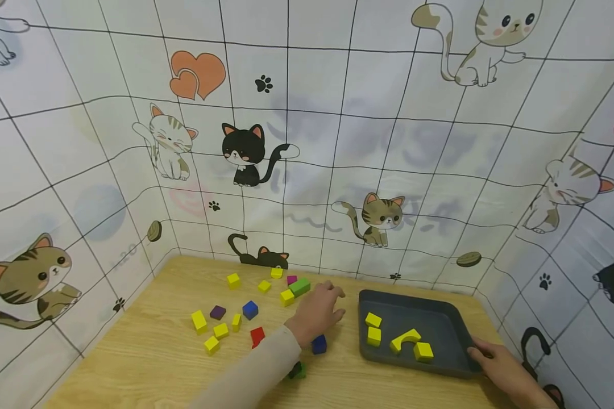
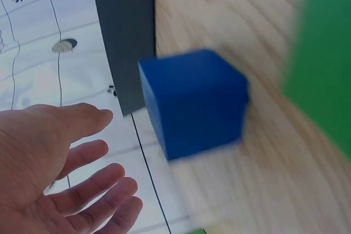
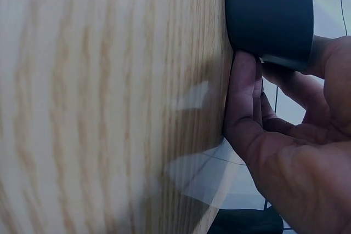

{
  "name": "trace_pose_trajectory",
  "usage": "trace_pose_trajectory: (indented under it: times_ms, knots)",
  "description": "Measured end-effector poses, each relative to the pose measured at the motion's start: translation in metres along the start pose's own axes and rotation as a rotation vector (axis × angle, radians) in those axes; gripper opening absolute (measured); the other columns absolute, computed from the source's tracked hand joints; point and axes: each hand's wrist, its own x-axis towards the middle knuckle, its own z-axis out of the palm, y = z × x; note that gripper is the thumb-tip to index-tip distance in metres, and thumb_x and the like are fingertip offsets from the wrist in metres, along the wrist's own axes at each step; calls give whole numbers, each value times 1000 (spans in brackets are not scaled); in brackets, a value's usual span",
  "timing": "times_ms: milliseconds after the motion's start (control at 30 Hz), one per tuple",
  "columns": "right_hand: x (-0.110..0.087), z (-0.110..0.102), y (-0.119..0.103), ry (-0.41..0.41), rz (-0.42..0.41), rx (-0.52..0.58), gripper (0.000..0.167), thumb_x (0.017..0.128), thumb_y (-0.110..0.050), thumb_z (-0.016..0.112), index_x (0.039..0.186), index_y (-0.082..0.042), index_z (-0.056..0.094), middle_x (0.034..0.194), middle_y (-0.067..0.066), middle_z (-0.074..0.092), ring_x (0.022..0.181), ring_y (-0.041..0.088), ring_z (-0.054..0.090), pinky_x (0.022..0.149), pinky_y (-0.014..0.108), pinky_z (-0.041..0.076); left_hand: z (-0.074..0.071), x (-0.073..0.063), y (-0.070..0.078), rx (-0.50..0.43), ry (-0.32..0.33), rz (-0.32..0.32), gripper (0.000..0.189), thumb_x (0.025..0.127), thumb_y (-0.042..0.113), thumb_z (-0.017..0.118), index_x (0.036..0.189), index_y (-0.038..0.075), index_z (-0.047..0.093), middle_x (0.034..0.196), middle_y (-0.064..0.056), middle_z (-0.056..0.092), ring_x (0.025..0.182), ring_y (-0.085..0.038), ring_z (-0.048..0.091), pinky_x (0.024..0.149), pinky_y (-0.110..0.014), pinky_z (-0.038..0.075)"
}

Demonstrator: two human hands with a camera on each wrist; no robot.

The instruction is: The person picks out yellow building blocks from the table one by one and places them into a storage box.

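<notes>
My left hand (image 1: 317, 311) hovers over the table left of the dark grey tray (image 1: 414, 366), its fingers loosely bent with nothing between them. In the left wrist view, a blue block (image 2: 194, 105) lies beyond the left hand (image 2: 71, 173), apart from the fingers. A green block (image 1: 299, 287) and a yellow block (image 1: 287, 297) sit just left of that hand. Several yellow blocks lie in the tray, among them an arch-shaped block (image 1: 405, 339). My right hand (image 1: 506, 366) grips the tray's right rim; the right wrist view has its fingers under the tray edge (image 3: 269, 15).
More blocks are scattered on the left of the wooden table (image 1: 148, 352): several yellow ones, a purple block (image 1: 217, 312), a blue cube (image 1: 251, 309) and a red block (image 1: 257, 336). A cat-patterned cloth (image 1: 312, 142) rises behind the table and at both sides.
</notes>
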Motion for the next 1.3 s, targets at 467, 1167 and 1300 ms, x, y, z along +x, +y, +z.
trace_pose_trajectory:
  times_ms: [467, 1167, 1300]
  knots:
    - [-10, 3, -6, 22, -34, -24, 74, 125, -32, 52, 173, 17, 26, 176, 47, 27, 164, 73, 26, 128, 79, 44, -20, -20, -50, -64, 61, -114, 36, 106, 22, 88, 139, 9, 80, 135, -14, 75, 111, -27, 76, 92, -41, 72]
    - [-9, 3, -8, 42, -48, -30, 73, 124, -32, 53, 175, 14, 27, 178, 45, 28, 167, 72, 22, 133, 84, 30, -30, -28, -100, -106, 63, -310, 60, 101, 14, 92, 154, -1, 69, 138, -24, 74, 122, -37, 75, 113, -54, 67]
    - [-12, 5, -9, 44, -41, -33, 72, 125, -31, 53, 174, 15, 28, 177, 46, 29, 166, 72, 24, 132, 84, 31, -30, -29, -102, -136, 52, -305, 51, 101, 11, 91, 147, -2, 72, 137, -23, 77, 124, -38, 75, 113, -56, 67]
